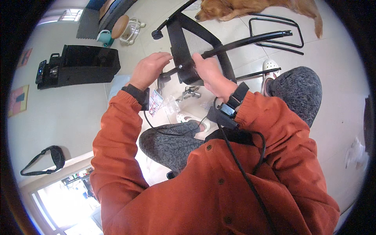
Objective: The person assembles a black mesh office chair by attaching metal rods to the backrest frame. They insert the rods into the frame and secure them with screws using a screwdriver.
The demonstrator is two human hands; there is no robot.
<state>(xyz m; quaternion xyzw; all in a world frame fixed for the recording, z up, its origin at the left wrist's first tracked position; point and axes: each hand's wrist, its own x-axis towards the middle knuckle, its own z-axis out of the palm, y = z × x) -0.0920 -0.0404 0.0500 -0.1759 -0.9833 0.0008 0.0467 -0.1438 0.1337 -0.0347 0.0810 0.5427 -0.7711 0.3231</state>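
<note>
A black chair frame with a grey mesh panel [194, 42] stands in front of me. A curved black tube [250, 40] crosses the frame, with a bright metal bolt [180, 67] near its left end. My right hand [211, 73] is closed on the chair frame where the tube meets it; its fingertips are mostly hidden. My left hand [150, 69] is beside the tube's left end, its fingers stretched toward the frame's left edge. Nothing shows in the left hand, and its thumb is hidden. A black caster [157, 35] sits at the frame's far left.
A dog [235, 8] lies at the back. A bent black tube frame [276, 33] rests on the floor behind the chair. Between my feet are metal parts [190, 93], clear plastic bags [171, 105] and a printed sheet [156, 102]. A black cable [239, 166] hangs across my front.
</note>
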